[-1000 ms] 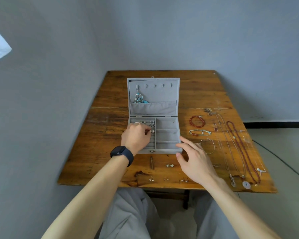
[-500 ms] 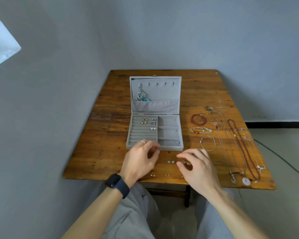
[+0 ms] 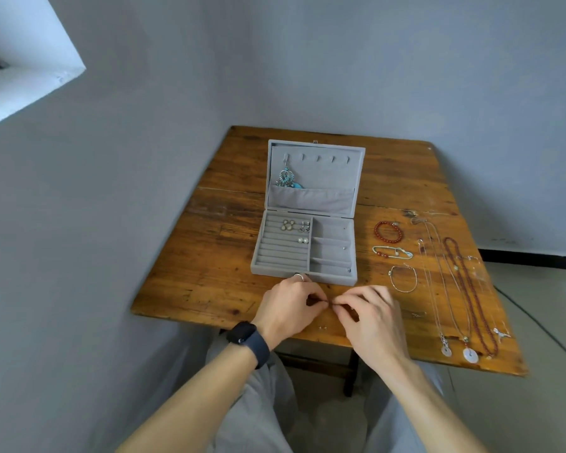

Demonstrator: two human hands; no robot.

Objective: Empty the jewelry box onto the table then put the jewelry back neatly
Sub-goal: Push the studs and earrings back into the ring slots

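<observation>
Left hand (image 3: 288,308) now out of jewelry box (image 3: 275,266), meeting right hand (image 3: 370,317) over tabletop (image 3: 209,256); we see both hands pinching small piece (image 3: 329,301), unidentifiable. We judge refill continuing.

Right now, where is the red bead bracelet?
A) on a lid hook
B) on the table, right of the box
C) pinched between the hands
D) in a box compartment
B: the red bead bracelet lies on the table to the right of the open jewelry box, apart from it; the left hand and right hand pinch a tiny piece instead.
</observation>
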